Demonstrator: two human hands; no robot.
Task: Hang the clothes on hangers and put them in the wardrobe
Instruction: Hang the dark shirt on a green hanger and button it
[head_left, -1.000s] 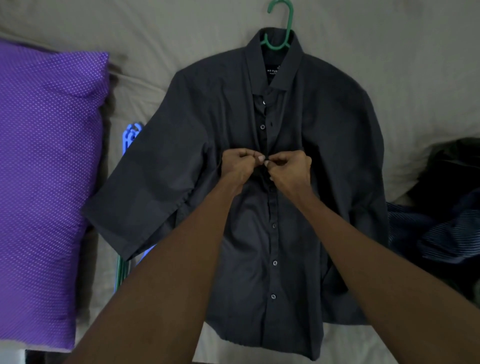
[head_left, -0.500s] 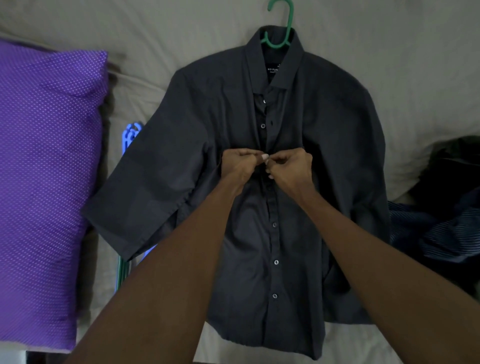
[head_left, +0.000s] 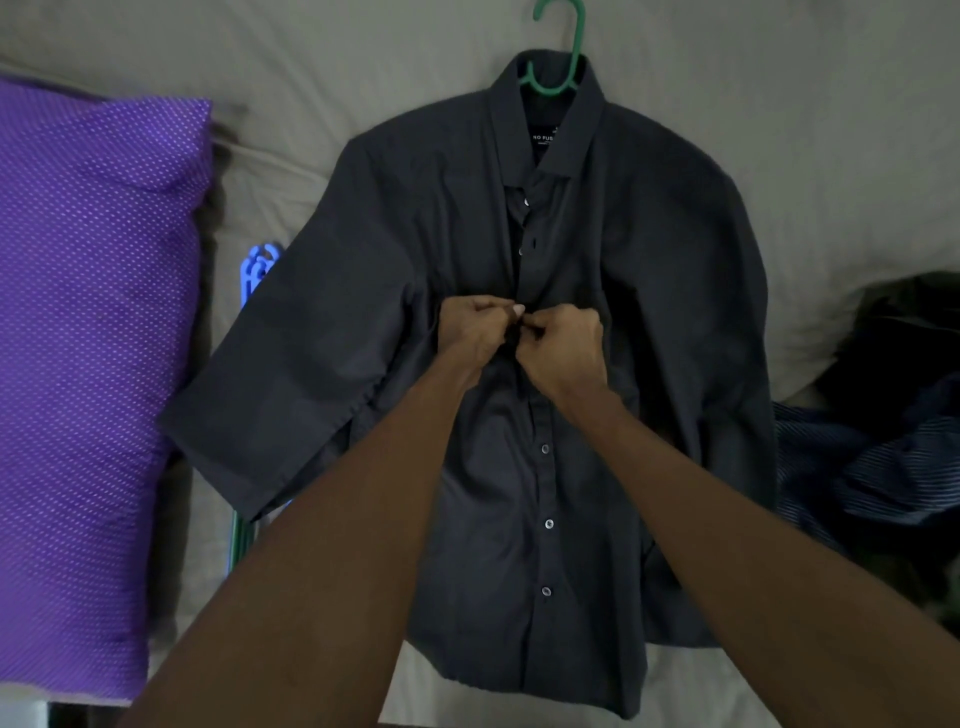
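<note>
Where the purple dotted pillow (head_left: 93, 364) borders the grey bed sheet (head_left: 311, 78), the dark grey button-front shirt (head_left: 649, 312) lies flat on its green plastic hanger (head_left: 563, 78), placket running collar to hem. Left hand (head_left: 472, 332) and right hand (head_left: 563, 348) meet mid-placket, fingers curled and pinching opposite fabric edges. Remaining unfastened buttons appear to lie above the fingers, toward the collar. Both hands are equally near.

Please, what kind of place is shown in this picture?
Most likely a bedroom, with the work done on a bed. A purple pillow lies on a grey bedsheet, a dark shirt on a green hanger is spread over it, and more clothes are piled beside.
</note>
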